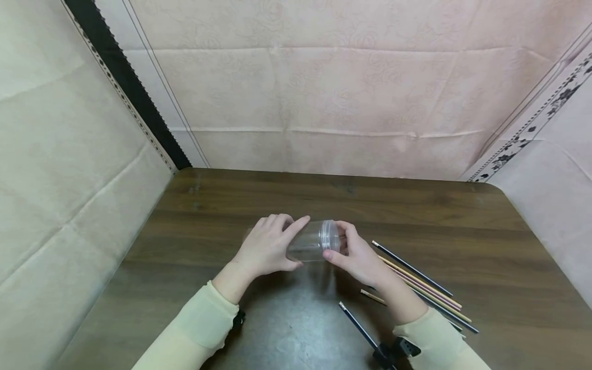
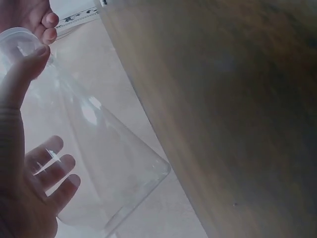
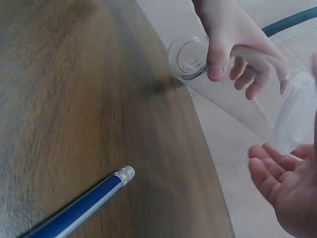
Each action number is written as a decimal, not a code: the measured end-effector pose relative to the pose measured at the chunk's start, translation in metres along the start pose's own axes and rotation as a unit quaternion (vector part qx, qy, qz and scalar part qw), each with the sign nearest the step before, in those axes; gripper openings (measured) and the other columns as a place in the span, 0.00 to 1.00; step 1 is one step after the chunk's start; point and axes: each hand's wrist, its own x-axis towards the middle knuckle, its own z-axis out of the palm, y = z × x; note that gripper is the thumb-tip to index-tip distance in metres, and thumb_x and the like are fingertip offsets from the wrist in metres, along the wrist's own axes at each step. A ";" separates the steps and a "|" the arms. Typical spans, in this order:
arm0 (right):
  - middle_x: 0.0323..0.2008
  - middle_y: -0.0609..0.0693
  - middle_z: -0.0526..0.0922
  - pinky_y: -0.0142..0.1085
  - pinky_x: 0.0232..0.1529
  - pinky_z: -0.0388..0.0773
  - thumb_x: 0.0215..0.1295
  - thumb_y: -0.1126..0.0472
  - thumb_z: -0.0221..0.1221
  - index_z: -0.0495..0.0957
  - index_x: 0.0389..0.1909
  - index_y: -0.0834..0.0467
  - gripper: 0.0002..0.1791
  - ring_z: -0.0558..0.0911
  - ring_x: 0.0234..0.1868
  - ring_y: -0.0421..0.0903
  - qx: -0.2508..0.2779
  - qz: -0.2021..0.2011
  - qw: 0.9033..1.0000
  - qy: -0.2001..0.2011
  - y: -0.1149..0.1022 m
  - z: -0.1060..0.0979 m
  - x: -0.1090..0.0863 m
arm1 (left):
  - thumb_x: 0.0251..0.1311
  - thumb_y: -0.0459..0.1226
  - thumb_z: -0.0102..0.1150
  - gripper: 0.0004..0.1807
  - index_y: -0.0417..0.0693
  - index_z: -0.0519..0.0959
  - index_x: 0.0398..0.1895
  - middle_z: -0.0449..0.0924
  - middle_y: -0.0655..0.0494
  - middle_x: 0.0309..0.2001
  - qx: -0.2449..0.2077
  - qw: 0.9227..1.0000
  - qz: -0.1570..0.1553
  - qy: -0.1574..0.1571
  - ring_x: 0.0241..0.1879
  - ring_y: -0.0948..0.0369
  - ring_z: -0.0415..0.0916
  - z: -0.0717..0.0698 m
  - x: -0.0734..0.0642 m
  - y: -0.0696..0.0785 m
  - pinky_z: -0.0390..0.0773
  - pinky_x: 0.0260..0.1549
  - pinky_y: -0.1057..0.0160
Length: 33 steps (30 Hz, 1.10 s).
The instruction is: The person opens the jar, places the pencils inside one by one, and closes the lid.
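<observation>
A clear plastic jar (image 1: 307, 241) lies sideways above the table, held between both hands. My left hand (image 1: 268, 246) grips its body, with the thumb on one side and the fingers visible through the clear wall in the left wrist view. At the right-hand end is a translucent ribbed lid (image 3: 294, 114). My right hand (image 1: 358, 257) holds this lid end, its thumb at the near edge and its curled fingers round the far side. The jar's round base (image 3: 190, 57) shows beyond the left thumb in the right wrist view. No contents show through the wall.
Several pencils (image 1: 416, 277), dark and light, lie in a loose bundle on the wooden table (image 1: 208, 205), partly under the right forearm. A blue pencil (image 3: 79, 208) with an eraser end lies apart, nearer the body. Pale cloth (image 1: 324, 103) hangs round the table.
</observation>
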 end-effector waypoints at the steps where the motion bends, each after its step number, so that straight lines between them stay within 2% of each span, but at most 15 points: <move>1: 0.48 0.60 0.70 0.38 0.40 0.75 0.61 0.48 0.61 0.52 0.64 0.66 0.42 0.74 0.42 0.49 -0.008 0.008 1.000 0.005 -0.001 0.000 0.000 | 0.34 0.59 0.72 0.51 0.54 0.64 0.65 0.72 0.50 0.44 -0.003 1.000 -0.001 -0.003 0.41 0.53 0.71 0.000 0.000 0.000 0.72 0.39 0.54; 3: 0.47 0.58 0.71 0.37 0.39 0.74 0.59 0.52 0.64 0.53 0.65 0.64 0.40 0.73 0.41 0.48 -0.021 0.019 1.000 0.013 -0.003 -0.001 -0.001 | 0.34 0.60 0.71 0.51 0.54 0.63 0.66 0.72 0.50 0.45 -0.013 1.000 -0.004 -0.012 0.41 0.53 0.71 -0.001 0.000 0.001 0.72 0.40 0.54; 6: 0.46 0.55 0.72 0.37 0.39 0.74 0.56 0.53 0.66 0.55 0.66 0.60 0.42 0.73 0.40 0.47 -0.041 0.010 0.999 0.015 -0.003 -0.004 -0.003 | 0.34 0.61 0.70 0.53 0.55 0.62 0.67 0.71 0.51 0.46 -0.039 0.998 -0.015 -0.035 0.43 0.54 0.71 -0.002 0.000 0.002 0.71 0.43 0.55; 10: 0.48 0.53 0.70 0.40 0.40 0.75 0.52 0.55 0.68 0.55 0.68 0.56 0.44 0.72 0.41 0.45 -0.068 -0.047 0.997 0.004 0.000 -0.010 -0.006 | 0.33 0.62 0.70 0.55 0.55 0.60 0.68 0.71 0.52 0.47 -0.078 0.995 -0.027 -0.060 0.44 0.54 0.70 -0.003 -0.001 0.004 0.70 0.44 0.55; 14: 0.55 0.53 0.65 0.44 0.43 0.76 0.50 0.60 0.69 0.52 0.70 0.55 0.48 0.71 0.44 0.45 -0.081 -0.109 0.991 -0.014 0.003 -0.014 -0.008 | 0.32 0.62 0.71 0.56 0.53 0.60 0.68 0.71 0.52 0.47 -0.089 0.994 -0.024 -0.059 0.44 0.54 0.70 -0.002 -0.001 0.005 0.70 0.44 0.55; 16: 0.60 0.53 0.62 0.45 0.45 0.75 0.49 0.60 0.69 0.48 0.72 0.53 0.52 0.71 0.46 0.45 -0.081 -0.116 0.990 -0.022 0.004 -0.015 -0.008 | 0.32 0.62 0.72 0.57 0.52 0.60 0.68 0.71 0.51 0.47 -0.083 0.995 -0.021 -0.055 0.43 0.53 0.70 -0.001 -0.002 0.005 0.70 0.43 0.54; 18: 0.63 0.55 0.60 0.46 0.46 0.74 0.50 0.60 0.69 0.43 0.73 0.54 0.55 0.70 0.50 0.47 -0.075 -0.110 0.991 -0.024 0.005 -0.015 -0.008 | 0.32 0.61 0.72 0.57 0.50 0.60 0.68 0.71 0.50 0.46 -0.074 0.996 -0.020 -0.046 0.43 0.52 0.71 -0.001 -0.002 0.006 0.71 0.43 0.54; 22: 0.65 0.58 0.58 0.48 0.48 0.73 0.53 0.56 0.68 0.37 0.73 0.57 0.57 0.70 0.53 0.51 -0.038 -0.053 0.998 -0.009 0.005 -0.012 -0.008 | 0.32 0.62 0.72 0.57 0.49 0.60 0.68 0.72 0.49 0.46 -0.042 0.999 -0.018 -0.019 0.42 0.52 0.72 0.000 -0.002 0.006 0.72 0.41 0.54; 26: 0.62 0.62 0.61 0.45 0.46 0.74 0.59 0.45 0.62 0.39 0.71 0.63 0.53 0.72 0.50 0.53 -0.010 -0.008 1.000 -0.004 0.004 -0.008 -0.006 | 0.32 0.61 0.72 0.55 0.51 0.61 0.67 0.72 0.49 0.45 0.003 1.000 -0.013 0.003 0.41 0.52 0.72 0.002 -0.002 0.005 0.73 0.38 0.54; 29: 0.61 0.65 0.60 0.42 0.45 0.74 0.60 0.38 0.56 0.40 0.70 0.66 0.53 0.74 0.49 0.54 -0.008 0.002 1.000 -0.015 0.004 -0.004 -0.005 | 0.32 0.61 0.72 0.54 0.52 0.62 0.66 0.72 0.49 0.44 0.031 0.999 -0.009 0.010 0.39 0.52 0.73 0.002 -0.001 0.006 0.74 0.36 0.55; 33: 0.60 0.64 0.62 0.41 0.43 0.75 0.63 0.38 0.54 0.44 0.70 0.66 0.49 0.75 0.46 0.51 -0.004 0.008 1.000 -0.020 0.003 -0.002 -0.005 | 0.31 0.60 0.73 0.54 0.53 0.62 0.65 0.72 0.48 0.43 0.051 0.999 -0.003 0.007 0.39 0.52 0.73 0.002 0.001 0.007 0.74 0.37 0.54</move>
